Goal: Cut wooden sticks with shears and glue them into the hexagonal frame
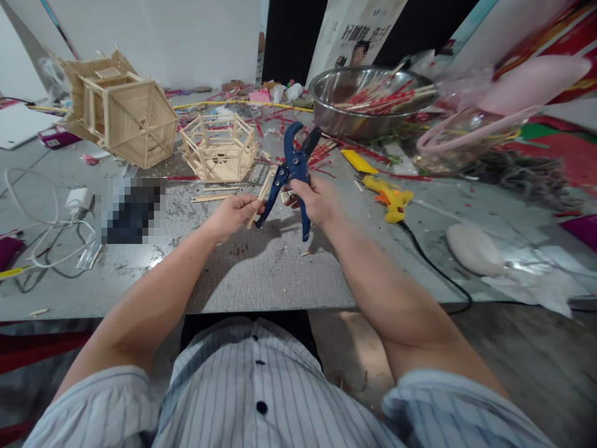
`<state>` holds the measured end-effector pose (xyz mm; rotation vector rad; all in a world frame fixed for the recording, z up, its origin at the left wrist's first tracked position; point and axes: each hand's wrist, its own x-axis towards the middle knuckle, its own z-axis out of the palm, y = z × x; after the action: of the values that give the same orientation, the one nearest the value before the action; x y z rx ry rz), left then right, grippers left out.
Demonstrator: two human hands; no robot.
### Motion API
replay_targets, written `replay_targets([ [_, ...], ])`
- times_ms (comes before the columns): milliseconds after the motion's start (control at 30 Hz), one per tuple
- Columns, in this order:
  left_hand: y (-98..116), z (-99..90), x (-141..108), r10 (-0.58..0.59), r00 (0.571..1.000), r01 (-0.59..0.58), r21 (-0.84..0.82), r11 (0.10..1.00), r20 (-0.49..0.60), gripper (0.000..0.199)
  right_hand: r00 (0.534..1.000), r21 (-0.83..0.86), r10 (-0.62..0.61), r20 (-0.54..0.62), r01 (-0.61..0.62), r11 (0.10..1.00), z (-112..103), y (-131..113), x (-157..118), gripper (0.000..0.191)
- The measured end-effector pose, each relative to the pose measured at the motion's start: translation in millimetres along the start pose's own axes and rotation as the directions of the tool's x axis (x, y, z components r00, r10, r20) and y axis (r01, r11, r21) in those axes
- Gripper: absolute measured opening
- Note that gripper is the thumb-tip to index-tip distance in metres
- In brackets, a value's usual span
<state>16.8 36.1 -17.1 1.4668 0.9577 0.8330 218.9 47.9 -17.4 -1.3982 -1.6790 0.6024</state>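
Observation:
Thin wooden sticks point(263, 190) are pinched in my left hand point(237, 214), tilted upward to the right. My right hand point(313, 198) is wrapped round one handle of a blue pipe cutter point(295, 160). The tool's jaws point up and stand apart, and its other handle reaches down close to my left fingertips. I cannot tell whether the sticks touch that handle. Behind my hands, an open hexagonal stick frame point(219, 149) sits on the table. Loose sticks point(217, 194) lie flat in front of it.
A larger stick-built model point(135, 118) lies tilted at the back left. A steel bowl point(336, 121) holds red and pale sticks. To the right are a yellow glue gun point(392, 198) with a black cord, a pink-handled basket point(448, 140) and a pale rounded object point(474, 249). White cables point(41, 214) lie left.

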Motion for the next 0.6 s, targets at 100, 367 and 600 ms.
replay_targets([
  [100, 8.2, 6.5, -4.5, -0.07, 0.997, 0.074, -0.127, 0.989, 0.032, 0.02, 0.98, 0.312, 0.167, 0.111, -0.194, 0.93, 3.2, -6.6, 0.7, 0.034],
  [367, 16.0, -3.9, -5.6, -0.008, 0.997, 0.02, -0.153, 0.988, 0.076, 0.022, 0.979, 0.351, 0.153, 0.138, -0.193, 0.916, -0.2, -22.6, -6.8, 0.032],
  [600, 10.4, 2.0, -4.1, 0.077, 0.996, -0.083, 0.136, 0.987, 0.049, 0.022, 0.993, 0.102, 0.09, 0.081, -0.098, 0.99, -11.5, -7.7, 0.6, 0.026],
])
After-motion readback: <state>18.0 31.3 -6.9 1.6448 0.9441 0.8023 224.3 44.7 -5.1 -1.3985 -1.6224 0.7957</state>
